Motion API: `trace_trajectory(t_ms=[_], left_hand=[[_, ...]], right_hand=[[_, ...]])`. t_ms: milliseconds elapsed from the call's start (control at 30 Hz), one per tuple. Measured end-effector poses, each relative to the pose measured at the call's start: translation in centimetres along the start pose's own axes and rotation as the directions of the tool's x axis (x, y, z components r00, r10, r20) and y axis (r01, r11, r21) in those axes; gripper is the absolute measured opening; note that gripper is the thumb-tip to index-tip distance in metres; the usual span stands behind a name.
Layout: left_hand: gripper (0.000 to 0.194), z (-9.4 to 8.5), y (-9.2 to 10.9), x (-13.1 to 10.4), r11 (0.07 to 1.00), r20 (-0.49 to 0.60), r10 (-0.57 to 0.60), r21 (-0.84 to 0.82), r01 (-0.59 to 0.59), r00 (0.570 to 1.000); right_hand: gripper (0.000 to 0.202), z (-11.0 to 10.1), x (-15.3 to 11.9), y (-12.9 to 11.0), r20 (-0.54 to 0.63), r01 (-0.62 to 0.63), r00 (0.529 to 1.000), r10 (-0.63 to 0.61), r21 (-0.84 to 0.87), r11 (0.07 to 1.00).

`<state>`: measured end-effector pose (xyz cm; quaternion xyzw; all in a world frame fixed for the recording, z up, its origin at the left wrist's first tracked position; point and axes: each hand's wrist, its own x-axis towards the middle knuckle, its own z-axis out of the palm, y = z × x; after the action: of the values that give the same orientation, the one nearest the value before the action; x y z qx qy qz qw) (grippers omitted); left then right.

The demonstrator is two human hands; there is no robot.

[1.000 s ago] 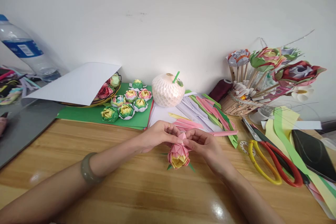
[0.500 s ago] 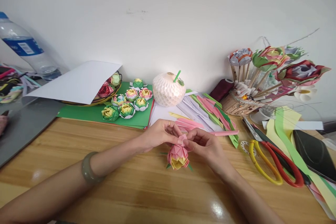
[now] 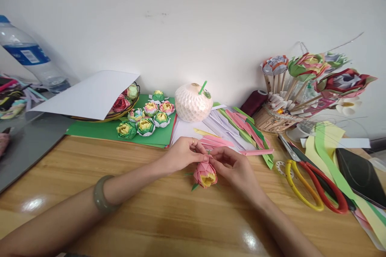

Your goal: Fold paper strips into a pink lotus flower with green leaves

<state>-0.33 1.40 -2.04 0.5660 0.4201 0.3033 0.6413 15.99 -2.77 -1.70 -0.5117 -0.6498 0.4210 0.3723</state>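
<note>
A pink and yellow folded paper flower (image 3: 205,175) with green pointed tips is held just above the wooden table (image 3: 144,217). My left hand (image 3: 185,154) pinches its upper pink edge from the left, thumb and fingers together. From the right, my right hand (image 3: 230,164) pinches the same upper edge, its fingertips nearly touching those of my left hand. The yellow centre of the flower faces toward me and slightly down. Pink paper strips (image 3: 215,141) lie just behind my hands.
Several small paper flowers (image 3: 146,126) sit on green sheets (image 3: 90,129) at the left. Scissors (image 3: 313,180) and a black phone (image 3: 360,174) lie right. A white textured ornament (image 3: 193,102), a bottle (image 3: 33,56) and a flower-filled holder (image 3: 274,120) stand behind.
The flower has risen slightly and tilted, and its pink top is now more covered by my fingers. Both hands stay pinched at its upper edge.
</note>
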Motion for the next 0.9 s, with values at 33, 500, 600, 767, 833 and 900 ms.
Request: trace_trajectory(t_ms=[33, 500, 600, 767, 833, 900], left_hand=[[0.010, -0.10, 0.02, 0.07, 1.000, 0.017, -0.001, 0.000, 0.001, 1.000], [0.007, -0.52, -0.24, 0.36, 0.991, 0.071, 0.011, 0.134, -0.020, 0.997], [0.009, -0.46, -0.54, 0.19, 0.979, 0.072, 0.074, 0.183, -0.086, 0.995], [0.005, -0.50, -0.52, -0.14, 0.940, 0.072, 0.139, 0.303, -0.154, 0.988], [0.004, -0.65, -0.21, -0.14, 0.936, 0.104, 0.143, 0.310, -0.169, 0.984], [0.002, -0.81, 0.19, -0.05, 0.957, 0.155, 0.113, 0.247, -0.149, 0.981]], right_hand=[[0.016, -0.14, 0.19, -0.01, 0.052, -0.047, 0.998, 0.046, 0.025, 0.999], [0.020, -0.56, 0.27, 0.48, 0.160, -0.087, 0.983, 0.091, -0.031, 0.996], [0.021, -0.69, 0.30, 0.66, 0.180, -0.075, 0.980, 0.085, -0.066, 0.995], [0.015, -0.50, -0.25, 0.84, 0.059, 0.093, 0.995, -0.077, -0.354, 0.930], [0.013, -0.49, -0.39, 0.85, 0.040, 0.198, 0.978, -0.204, -0.479, 0.855], [0.013, -0.57, -0.42, 0.87, 0.035, 0.287, 0.947, -0.319, -0.538, 0.793]])
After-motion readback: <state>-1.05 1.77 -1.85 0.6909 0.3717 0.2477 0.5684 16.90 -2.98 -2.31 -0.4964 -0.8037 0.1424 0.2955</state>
